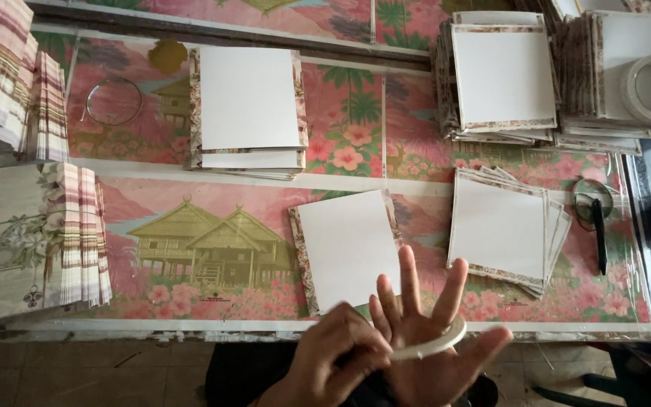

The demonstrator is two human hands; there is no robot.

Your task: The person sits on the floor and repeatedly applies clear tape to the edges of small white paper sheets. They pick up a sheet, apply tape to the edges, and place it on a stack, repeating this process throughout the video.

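A flowery pink bench [190, 226] is carrying white card stacks [249, 105]. The right hand [435, 347] is spreading released fingers through a tape ring [435, 343]; the left hand [340, 362] is pinching it.

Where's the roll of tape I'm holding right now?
In the head view, bottom centre: the tape roll sits around the right hand, pinched by the left hand, below the white card.

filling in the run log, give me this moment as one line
right hand open, tape roll around fingers | left hand pinching roll | white card on table just beyond
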